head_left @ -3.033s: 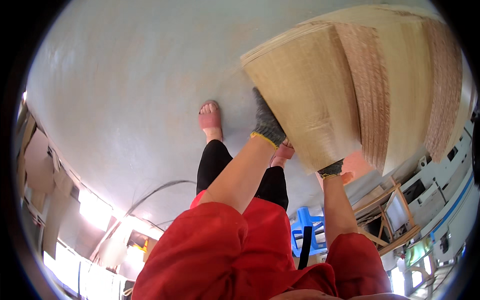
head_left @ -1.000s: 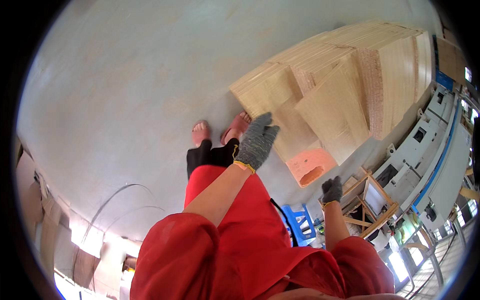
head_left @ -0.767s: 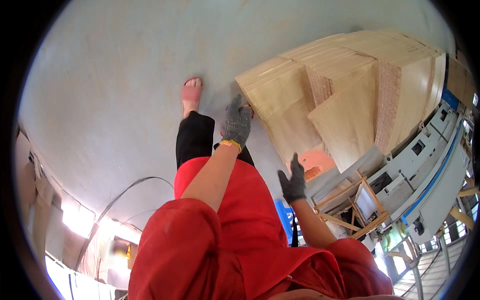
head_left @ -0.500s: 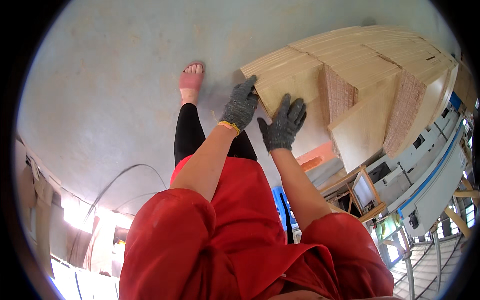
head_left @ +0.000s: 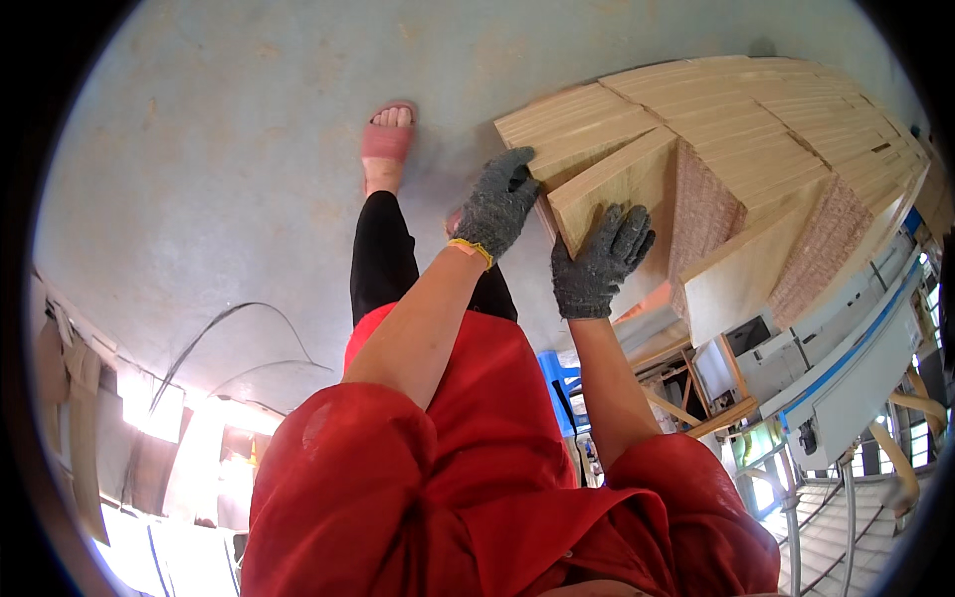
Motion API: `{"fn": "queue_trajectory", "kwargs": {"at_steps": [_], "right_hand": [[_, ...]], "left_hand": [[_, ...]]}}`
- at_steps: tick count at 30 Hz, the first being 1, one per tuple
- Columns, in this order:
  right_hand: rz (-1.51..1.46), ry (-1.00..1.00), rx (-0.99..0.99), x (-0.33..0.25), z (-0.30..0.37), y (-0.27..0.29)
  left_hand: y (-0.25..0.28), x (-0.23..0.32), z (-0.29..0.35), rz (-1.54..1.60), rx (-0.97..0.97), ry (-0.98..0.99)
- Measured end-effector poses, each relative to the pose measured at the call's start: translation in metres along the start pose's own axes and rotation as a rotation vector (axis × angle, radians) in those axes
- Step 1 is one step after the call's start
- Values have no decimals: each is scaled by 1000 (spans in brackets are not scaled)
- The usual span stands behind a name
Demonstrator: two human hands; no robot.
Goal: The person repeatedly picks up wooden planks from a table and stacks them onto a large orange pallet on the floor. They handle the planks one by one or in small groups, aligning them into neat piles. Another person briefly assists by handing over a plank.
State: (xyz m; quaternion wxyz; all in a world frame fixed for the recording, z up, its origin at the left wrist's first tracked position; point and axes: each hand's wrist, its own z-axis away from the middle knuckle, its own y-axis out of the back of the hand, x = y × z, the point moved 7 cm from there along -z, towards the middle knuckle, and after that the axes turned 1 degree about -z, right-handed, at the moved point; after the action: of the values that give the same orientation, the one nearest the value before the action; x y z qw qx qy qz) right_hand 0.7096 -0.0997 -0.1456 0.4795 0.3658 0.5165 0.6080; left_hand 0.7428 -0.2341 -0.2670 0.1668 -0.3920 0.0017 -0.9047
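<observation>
Pale wooden boards (head_left: 716, 99) stand on edge in a long, close-packed row at the right. At its near end a thick wooden board or bundle of boards (head_left: 627, 174) leans apart from the row, leaving a wedge-shaped gap. My left hand (head_left: 494, 207), in a dark grey knit glove with a yellow cuff, curls its fingers at the boards' left end, beside that gap; its fingertips are partly hidden. My right hand (head_left: 601, 264), in a matching glove, lies with outstretched fingers against the near face of the leaning piece, thumb apart.
Stepped, rough brownish end faces (head_left: 701, 204) show between board groups. A long light-coloured machine or bench with a blue strip (head_left: 846, 348) stands at the right, near a wooden frame (head_left: 721, 413). A blue plastic stool (head_left: 559, 383) is by my legs. A dark cable (head_left: 234, 318) lies on the grey floor.
The nearest wooden piece has tilted away from the row, opening a gap. Both hands have shifted right in the view, my right hand staying against the boards' face.
</observation>
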Motion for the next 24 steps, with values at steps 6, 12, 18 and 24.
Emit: {"fn": "queue_trajectory", "kwargs": {"at_steps": [6,12,18,24], "right_hand": [[-21,-28,-47,2,-4,-6],[40,-58,-92,-3,-15,-33],[-22,-3,-23,-6,-18,-28],[-14,-38,18,-6,-11,-15]], "left_hand": [[0,7,-6,-141,-56,36],[1,-18,-8,151,-29,88],[0,-44,-8,151,-74,-141],[-8,-52,-7,736,-176,210]]}}
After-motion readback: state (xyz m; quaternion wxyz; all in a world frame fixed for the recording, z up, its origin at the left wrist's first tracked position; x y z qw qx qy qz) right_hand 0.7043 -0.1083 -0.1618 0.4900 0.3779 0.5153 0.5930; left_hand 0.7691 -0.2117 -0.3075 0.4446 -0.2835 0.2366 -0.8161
